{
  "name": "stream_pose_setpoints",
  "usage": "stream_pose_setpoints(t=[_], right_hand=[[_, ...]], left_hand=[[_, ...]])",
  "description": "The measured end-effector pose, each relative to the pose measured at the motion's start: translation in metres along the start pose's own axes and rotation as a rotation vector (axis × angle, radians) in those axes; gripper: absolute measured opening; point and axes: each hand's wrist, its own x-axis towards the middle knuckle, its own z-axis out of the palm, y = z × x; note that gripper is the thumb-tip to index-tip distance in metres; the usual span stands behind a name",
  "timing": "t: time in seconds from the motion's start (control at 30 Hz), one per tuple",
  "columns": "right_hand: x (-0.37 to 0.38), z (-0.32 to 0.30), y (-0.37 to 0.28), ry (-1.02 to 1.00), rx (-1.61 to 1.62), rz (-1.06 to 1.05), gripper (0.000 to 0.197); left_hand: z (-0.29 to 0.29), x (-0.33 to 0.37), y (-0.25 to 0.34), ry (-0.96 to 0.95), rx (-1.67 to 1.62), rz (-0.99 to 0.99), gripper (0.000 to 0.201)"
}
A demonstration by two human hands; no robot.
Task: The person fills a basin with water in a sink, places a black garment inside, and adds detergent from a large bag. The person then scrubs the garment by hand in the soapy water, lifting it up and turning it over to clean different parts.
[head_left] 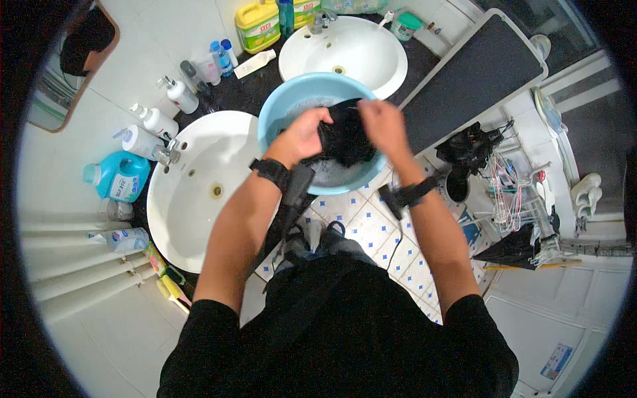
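A black cloth (346, 136) is bunched up over a light-blue plastic basin (270, 114) with foamy water in it. My left hand (305, 136) is closed on the cloth's left side, the thumb lying on top. On the other side my right hand (383, 126) grips the cloth's upper right edge; its fingers are slightly blurred. Folds of the cloth hide part of the water. Each wrist wears a black strap (271, 171).
White washbasins stand at the left (192, 229) and behind (375, 60). Bottles, including a blue detergent jug (123, 176) and a yellow jug (257, 28), line the dark counter. Right of the basin is a dark padded board (474, 76); beyond it are wire hangers (507, 189).
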Motion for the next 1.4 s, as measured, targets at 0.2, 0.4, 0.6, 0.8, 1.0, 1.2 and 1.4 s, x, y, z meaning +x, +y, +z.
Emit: stream_pose_setpoints(t=[0.2, 0.4, 0.6, 0.8, 1.0, 1.2, 1.4], right_hand=[[0.033, 0.03, 0.03, 0.108, -0.165, 0.002, 0.032], [0.031, 0.049, 0.038, 0.016, -0.188, -0.1, 0.037], [0.014, 0.051, 0.02, -0.036, -0.04, -0.239, 0.04], [0.028, 0.002, 0.049, 0.008, -0.092, 0.298, 0.044], [-0.008, 0.036, -0.02, 0.055, -0.041, -0.232, 0.021], [-0.003, 0.049, -0.008, 0.11, -0.152, -0.082, 0.034], [0.001, 0.037, 0.003, 0.104, -0.063, 0.035, 0.034]], left_hand=[[0.022, 0.023, -0.037, -0.011, -0.266, 0.127, 0.025], [0.016, 0.017, -0.039, -0.02, -0.241, 0.156, 0.031], [0.0, 0.021, -0.038, -0.053, -0.262, 0.204, 0.035], [0.006, -0.018, -0.033, -0.248, -0.277, 0.131, 0.056], [0.004, -0.01, -0.038, -0.101, -0.045, 0.419, 0.067], [0.003, -0.012, -0.049, -0.176, -0.124, 0.326, 0.069], [-0.005, -0.015, -0.06, -0.287, -0.189, 0.263, 0.071]])
